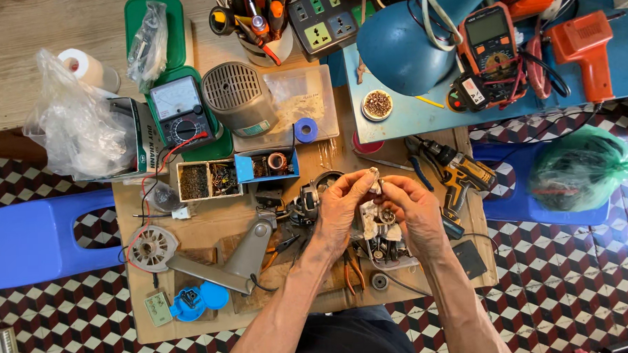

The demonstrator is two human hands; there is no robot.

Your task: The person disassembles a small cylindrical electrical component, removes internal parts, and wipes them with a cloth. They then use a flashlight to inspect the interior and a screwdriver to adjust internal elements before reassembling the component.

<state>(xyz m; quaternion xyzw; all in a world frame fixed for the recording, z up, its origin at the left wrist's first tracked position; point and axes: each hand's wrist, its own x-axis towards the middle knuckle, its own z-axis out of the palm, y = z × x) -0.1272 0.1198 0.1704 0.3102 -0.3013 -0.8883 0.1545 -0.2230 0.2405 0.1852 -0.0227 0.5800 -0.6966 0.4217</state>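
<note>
Just hands [378,205] (both) around small part [374,173]

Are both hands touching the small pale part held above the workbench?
Touching. The head view shows left hand and right hand fingertips pinched on the small pale part.

Cluttered wooden workboard [214,319] over a checkered tile floor [575,279].

Taking the grey cylindrical motor housing [240,97] as landmark: a green analogue meter [179,113] lies just left of it, a clear plastic box [304,100] just right, divided parts trays [210,180] below it, a round fan hub [153,248] further below-left, and a yellow cordless drill [460,178] far right.
</note>
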